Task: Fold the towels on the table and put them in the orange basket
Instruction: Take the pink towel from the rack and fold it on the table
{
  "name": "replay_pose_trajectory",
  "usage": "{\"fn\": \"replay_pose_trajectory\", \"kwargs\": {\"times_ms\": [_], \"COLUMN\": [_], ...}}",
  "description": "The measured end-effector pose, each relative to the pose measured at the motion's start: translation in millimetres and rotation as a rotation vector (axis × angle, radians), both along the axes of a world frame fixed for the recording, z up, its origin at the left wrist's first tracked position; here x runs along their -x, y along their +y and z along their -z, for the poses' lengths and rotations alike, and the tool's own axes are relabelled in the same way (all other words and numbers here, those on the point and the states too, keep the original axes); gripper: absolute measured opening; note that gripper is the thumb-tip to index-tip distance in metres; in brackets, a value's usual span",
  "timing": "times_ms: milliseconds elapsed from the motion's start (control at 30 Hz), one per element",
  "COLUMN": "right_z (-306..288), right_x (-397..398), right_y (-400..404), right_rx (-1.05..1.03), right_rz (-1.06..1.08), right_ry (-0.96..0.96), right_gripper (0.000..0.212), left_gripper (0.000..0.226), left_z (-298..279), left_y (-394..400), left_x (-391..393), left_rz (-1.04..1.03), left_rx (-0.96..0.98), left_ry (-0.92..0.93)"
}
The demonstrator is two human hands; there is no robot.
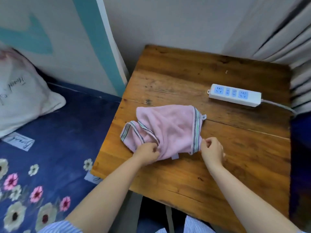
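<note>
A pink towel point(168, 128) with striped borders lies crumpled near the middle of the wooden table point(218, 148). My left hand point(146, 153) pinches the towel's near left edge, fingers curled into the cloth. At the near right corner, my right hand point(212, 150) pinches the striped border. Both hands rest low on the tabletop. No orange basket is in view.
A white power strip point(234, 95) with blue sockets lies at the table's far right, its cable running off the right edge. A bed with a dark floral cover point(50, 148) and a white pillow point(21, 98) adjoins the table's left side. Grey curtains point(294, 39) hang at the back right.
</note>
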State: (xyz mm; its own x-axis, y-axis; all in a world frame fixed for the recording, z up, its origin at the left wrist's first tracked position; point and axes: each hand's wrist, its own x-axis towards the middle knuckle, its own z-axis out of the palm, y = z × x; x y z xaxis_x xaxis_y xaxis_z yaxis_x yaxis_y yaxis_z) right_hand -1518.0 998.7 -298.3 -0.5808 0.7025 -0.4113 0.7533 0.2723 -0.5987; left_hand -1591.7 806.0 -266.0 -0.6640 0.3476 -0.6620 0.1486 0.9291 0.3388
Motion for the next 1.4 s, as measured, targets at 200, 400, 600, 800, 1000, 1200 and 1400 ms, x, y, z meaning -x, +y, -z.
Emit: {"fn": "replay_pose_trajectory", "kwargs": {"times_ms": [200, 400, 600, 800, 1000, 1200, 1400], "right_z": [4, 12, 14, 12, 0, -51, -115], "right_x": [-9, -7, -4, 2, 8, 25, 46], "right_y": [-26, -32, -33, -39, -27, -7, 15], "right_rx": [-0.207, -0.372, -0.37, -0.312, -0.115, 0.263, 0.433], "right_rz": [-0.087, -0.189, -0.13, -0.126, 0.147, 0.571, 0.828], "right_ry": [-0.066, -0.151, -0.275, -0.368, -0.188, 0.227, 0.427], "right_gripper": [0.026, 0.022, 0.026, 0.026, 0.02, 0.026, 0.031], "left_gripper": [0.029, 0.034, 0.033, 0.023, 0.027, 0.027, 0.027], "left_z": [7, 12, 13, -10, -23, -45, -84], "left_y": [3, 21, 14, -19, -60, -65, -62], "left_x": [14, 17, 27, 42, 60, 88, 134], "left_rz": [-0.387, -0.519, -0.71, -0.649, -0.754, -0.701, -1.01], "left_rx": [-0.138, -0.234, -0.272, -0.477, -0.604, -0.605, -0.875], "left_ry": [0.028, 0.007, -0.067, 0.055, 0.061, 0.14, 0.087]}}
